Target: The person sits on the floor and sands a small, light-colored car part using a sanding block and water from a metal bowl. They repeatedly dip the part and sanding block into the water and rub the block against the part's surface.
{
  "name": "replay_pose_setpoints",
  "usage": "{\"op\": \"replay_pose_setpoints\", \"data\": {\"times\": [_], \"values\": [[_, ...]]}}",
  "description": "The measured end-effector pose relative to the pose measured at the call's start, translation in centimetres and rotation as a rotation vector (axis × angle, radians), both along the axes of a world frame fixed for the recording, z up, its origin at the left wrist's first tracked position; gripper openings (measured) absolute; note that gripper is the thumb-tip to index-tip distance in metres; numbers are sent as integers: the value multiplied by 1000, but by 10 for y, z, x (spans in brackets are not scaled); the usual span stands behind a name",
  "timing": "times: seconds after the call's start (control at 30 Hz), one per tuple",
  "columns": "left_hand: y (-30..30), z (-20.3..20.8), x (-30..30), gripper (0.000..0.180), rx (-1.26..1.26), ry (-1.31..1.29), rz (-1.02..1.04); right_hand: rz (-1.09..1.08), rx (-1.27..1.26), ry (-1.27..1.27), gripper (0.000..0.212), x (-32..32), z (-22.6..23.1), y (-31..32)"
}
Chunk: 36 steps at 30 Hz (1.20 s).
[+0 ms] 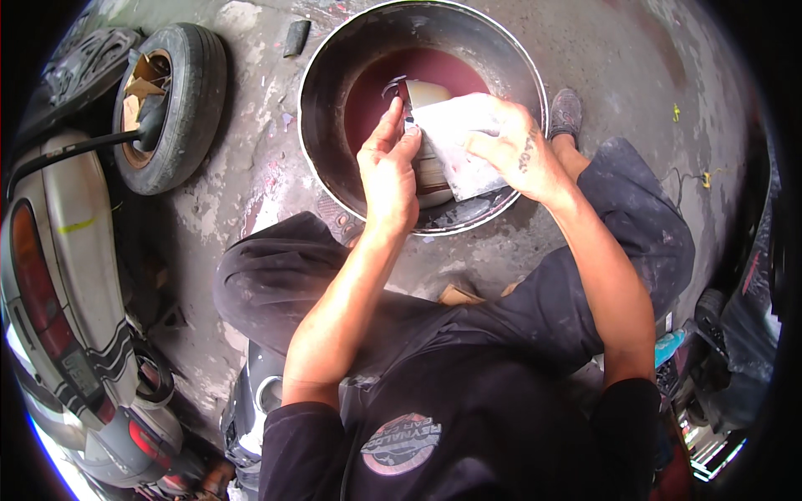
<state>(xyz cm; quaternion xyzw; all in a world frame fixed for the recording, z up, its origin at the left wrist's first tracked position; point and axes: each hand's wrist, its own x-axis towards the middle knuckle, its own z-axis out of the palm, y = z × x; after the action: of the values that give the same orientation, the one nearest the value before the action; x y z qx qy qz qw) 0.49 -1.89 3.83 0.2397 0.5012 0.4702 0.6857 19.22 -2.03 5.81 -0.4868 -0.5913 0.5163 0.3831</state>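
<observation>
My left hand (389,175) is closed on the left edge of a curved, cream-and-brown painted part (431,174), tilted over the basin. Its exact kind I cannot make out. In my right hand (516,154) is a white sheet (458,159), pinched between thumb and fingers. The sheet lies across the part and hides its middle. Both hands are above a large, round, dark basin (322,117) with a pale rim. Reddish liquid (368,96) covers the basin's bottom.
A tyre on a rim (196,108) lies at the upper left, cardboard pieces inside it. Vehicle body panels with red lamps (42,280) fill the left side. A small dark block (296,38) rests on the stained concrete floor. Dark bags (748,334) stand at the right.
</observation>
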Motion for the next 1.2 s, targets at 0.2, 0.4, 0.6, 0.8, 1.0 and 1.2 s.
{"op": "replay_pose_setpoints", "data": {"times": [0.2, 0.4, 0.6, 0.8, 1.0, 1.2], "values": [[-2, -2, 1, 55, 28, 45, 5, -39, -191, -15, 34, -18, 15, 1], [1, 2, -1, 53, -60, -65, 35, -38, -148, 0, 30, -4, 12, 6], [2, 4, -1, 59, -55, -43, 23, -41, -88, -144, 35, -3, 2, 2], [1, 3, -3, 62, -6, 2, -10, -11, -156, -94, 35, -2, 8, 6], [0, -3, -2, 62, -1, -20, -14, -4, -167, -34, 34, -1, -5, 9], [1, -1, 0, 60, -14, -45, 49, -8, -99, -65, 36, -3, 3, 8]]}}
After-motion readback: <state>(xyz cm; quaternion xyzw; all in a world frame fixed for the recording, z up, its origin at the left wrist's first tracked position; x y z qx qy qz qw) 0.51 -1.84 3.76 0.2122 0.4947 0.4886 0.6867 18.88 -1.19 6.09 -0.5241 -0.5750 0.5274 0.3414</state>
